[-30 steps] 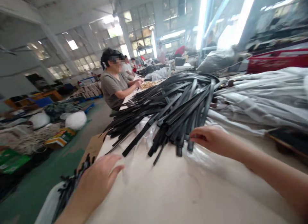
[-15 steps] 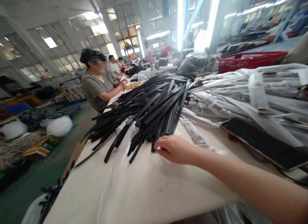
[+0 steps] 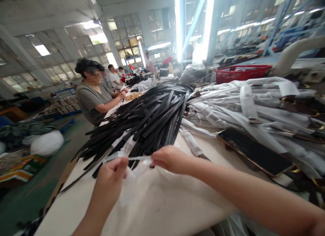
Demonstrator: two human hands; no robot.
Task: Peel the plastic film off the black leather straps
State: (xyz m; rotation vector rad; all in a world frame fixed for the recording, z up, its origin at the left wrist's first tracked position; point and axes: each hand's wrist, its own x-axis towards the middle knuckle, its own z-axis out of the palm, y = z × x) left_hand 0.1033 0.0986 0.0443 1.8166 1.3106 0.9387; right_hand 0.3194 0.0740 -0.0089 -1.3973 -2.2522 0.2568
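My left hand [image 3: 110,178] is closed on a thin, translucent white plastic sleeve [image 3: 139,169], above the near part of the pale table [image 3: 162,207]. My right hand [image 3: 172,160] pinches the other end of the same sleeve, so a stretch of it runs taut between both hands and the rest hangs loose below. A small dark bit shows under my right fingertips; whether it is a strap end I cannot tell. Just beyond the hands, a large heap of black straps [image 3: 154,119] fans out toward the near left.
White-wrapped straps [image 3: 228,109] are piled on the right, with a phone [image 3: 254,151] propped before them. A red basket [image 3: 242,73] stands behind. A co-worker [image 3: 92,94] works at the table's left side, near gold-coloured pieces [image 3: 133,96].
My left hand has come into view and grips the plastic sleeve, which lay on the table before. My right hand has shifted from the black strap ends to the sleeve. The view has turned slightly right.
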